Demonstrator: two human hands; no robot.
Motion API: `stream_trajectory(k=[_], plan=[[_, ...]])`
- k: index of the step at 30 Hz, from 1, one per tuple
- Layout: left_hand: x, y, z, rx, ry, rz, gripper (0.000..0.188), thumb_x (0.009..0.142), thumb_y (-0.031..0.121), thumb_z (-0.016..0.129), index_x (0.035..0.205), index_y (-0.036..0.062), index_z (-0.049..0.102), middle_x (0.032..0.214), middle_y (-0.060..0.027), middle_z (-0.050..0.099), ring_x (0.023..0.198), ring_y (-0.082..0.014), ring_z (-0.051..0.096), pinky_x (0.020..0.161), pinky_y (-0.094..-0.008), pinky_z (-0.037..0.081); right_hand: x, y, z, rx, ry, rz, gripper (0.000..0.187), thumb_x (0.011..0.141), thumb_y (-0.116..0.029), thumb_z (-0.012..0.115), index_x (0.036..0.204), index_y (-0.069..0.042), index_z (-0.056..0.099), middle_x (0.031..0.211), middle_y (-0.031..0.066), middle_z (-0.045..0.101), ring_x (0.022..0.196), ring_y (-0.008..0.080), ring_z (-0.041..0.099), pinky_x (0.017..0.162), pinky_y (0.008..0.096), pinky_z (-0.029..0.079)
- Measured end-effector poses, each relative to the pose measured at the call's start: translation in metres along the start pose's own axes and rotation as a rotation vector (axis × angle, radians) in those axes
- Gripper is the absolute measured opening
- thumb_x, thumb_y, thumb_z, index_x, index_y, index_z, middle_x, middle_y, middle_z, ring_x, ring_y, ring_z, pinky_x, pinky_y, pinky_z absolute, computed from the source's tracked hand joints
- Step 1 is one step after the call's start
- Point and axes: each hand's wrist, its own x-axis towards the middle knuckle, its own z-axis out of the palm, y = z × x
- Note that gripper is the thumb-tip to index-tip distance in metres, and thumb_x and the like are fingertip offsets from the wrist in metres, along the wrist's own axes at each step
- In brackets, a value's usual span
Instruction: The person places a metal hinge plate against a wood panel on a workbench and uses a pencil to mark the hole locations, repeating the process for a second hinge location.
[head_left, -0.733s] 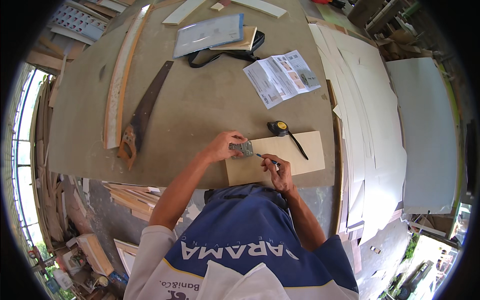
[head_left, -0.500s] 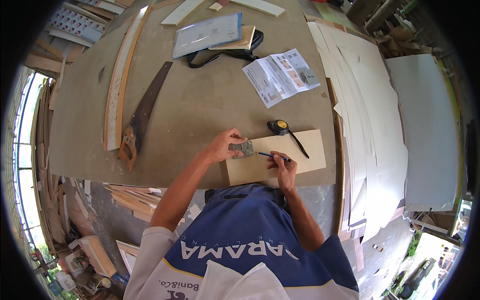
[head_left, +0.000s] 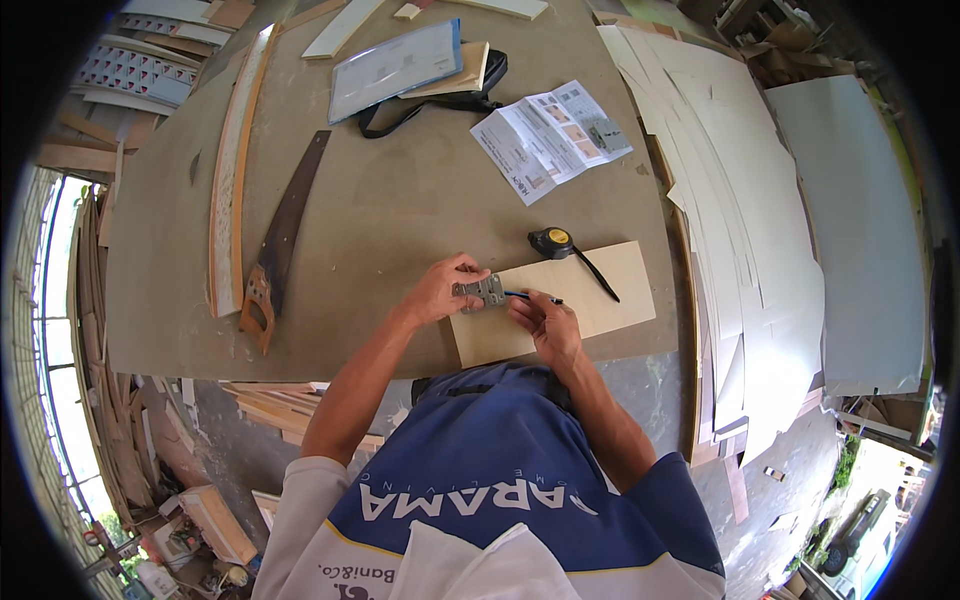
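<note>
A pale plywood board [head_left: 600, 290] lies at the near edge of the workbench [head_left: 400, 220]. My left hand [head_left: 445, 288] pins a small grey metal hinge [head_left: 483, 291] against the board's left end. My right hand [head_left: 545, 320] holds a blue pencil [head_left: 530, 296] with its tip against the hinge. A black and yellow tape measure [head_left: 552, 241] rests on the board's far edge, its strap trailing to the right.
A handsaw [head_left: 280, 240] and a long wooden strip [head_left: 232, 170] lie to the left. An instruction leaflet [head_left: 545, 140], a clear folder [head_left: 395, 68] and a black strap sit farther back. Stacked white sheets [head_left: 740, 220] fill the right side. Wood offcuts lie below the bench.
Both hands stay at the hinge on the board. The right hand with the pencil has shifted slightly along the hinge edge.
</note>
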Motion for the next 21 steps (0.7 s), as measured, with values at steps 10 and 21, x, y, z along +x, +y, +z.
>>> stream_trajectory(k=[10,21], plan=[[0.000,0.006,-0.002,-0.020,0.014,-0.003,0.062,0.071,0.019,0.093,0.129,0.0065,0.074,0.114,-0.0117,0.065,0.105,-0.0292,0.065,0.093,-0.0396,0.052,0.007,-0.008,0.008,-0.051,-0.007,-0.011,0.026,0.106,-0.012,0.060,0.118,0.010,0.061,0.103,0.0218,0.073,0.091,0.0291,0.077,0.085,0.0407,0.068],[0.002,0.008,-0.003,-0.001,0.005,0.004,0.061,0.071,0.018,0.092,0.128,0.0039,0.074,0.116,-0.0133,0.067,0.106,-0.0309,0.066,0.094,-0.0396,0.053,0.020,-0.006,0.008,-0.092,-0.062,-0.070,0.025,0.107,-0.014,0.060,0.117,0.009,0.061,0.103,0.0229,0.074,0.090,0.0304,0.077,0.085,0.0419,0.068]])
